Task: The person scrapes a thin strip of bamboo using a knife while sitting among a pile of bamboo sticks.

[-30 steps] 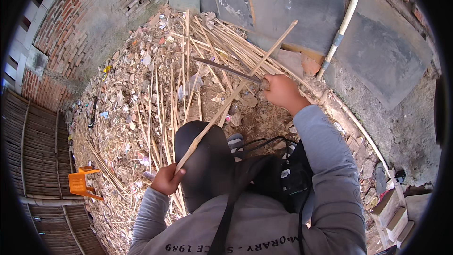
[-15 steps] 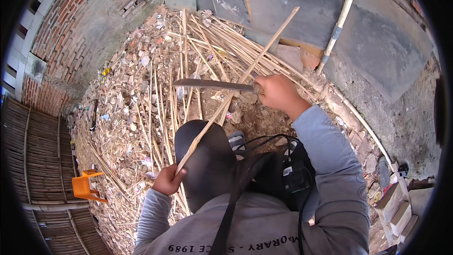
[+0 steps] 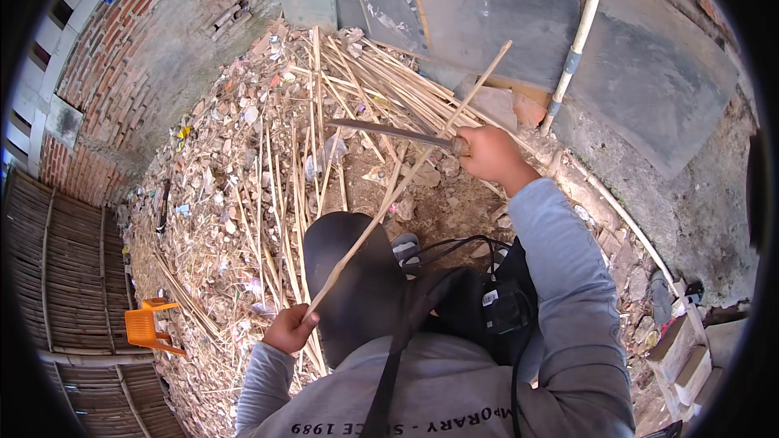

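A long pale bamboo stick (image 3: 406, 174) is held at its lower end by the left hand (image 3: 290, 329), closed around it near the person's lap; its long axis runs diagonally, tip pointing up and to the right toward the grey concrete wall (image 3: 649, 73). The right hand (image 3: 487, 154) is wrapped round the handle of a long dark-bladed knife (image 3: 389, 131), blade lying roughly level, pointing left, crossing the stick about two-thirds up – contact probable, not certain. For a clean cut the blade is best kept at a shallow angle and driven away from the body, with the stick gripped firm so it is not twisted. Beyond, a heap of cut bamboo sticks (image 3: 324, 105) is spread over rubble-strewn ground (image 3: 219, 162) – an orange plastic chair (image 3: 146, 326) at its left edge.
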{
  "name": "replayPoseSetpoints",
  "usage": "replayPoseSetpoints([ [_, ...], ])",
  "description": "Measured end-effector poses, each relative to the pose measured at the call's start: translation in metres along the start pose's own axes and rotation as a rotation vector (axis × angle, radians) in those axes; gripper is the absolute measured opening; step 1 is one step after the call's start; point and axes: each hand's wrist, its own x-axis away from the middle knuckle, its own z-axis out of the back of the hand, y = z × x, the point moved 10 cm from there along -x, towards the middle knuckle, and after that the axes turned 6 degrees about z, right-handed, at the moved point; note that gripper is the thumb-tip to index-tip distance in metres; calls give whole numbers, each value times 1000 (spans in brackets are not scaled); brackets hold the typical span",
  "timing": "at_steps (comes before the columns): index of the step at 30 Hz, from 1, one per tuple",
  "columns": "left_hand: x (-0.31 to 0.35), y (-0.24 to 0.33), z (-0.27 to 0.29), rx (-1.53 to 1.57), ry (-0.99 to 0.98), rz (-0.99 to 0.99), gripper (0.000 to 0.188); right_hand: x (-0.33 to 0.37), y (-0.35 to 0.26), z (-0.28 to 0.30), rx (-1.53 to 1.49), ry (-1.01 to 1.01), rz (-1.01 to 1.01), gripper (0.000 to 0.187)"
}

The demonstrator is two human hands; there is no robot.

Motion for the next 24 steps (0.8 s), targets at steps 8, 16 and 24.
replayPoseSetpoints([
  [8, 10, -7, 4, -69, 106, -54, 43, -4, -20, -20, 47, -174, 44, 30],
  [16, 6, 6, 0, -256, 154, -65, 37, 0, -22, -12, -17, -136, 63, 32],
  [24, 13, -22, 3, -279, 304, -13, 46, -3, -24, -9, -33, -186, 54, 27],
])
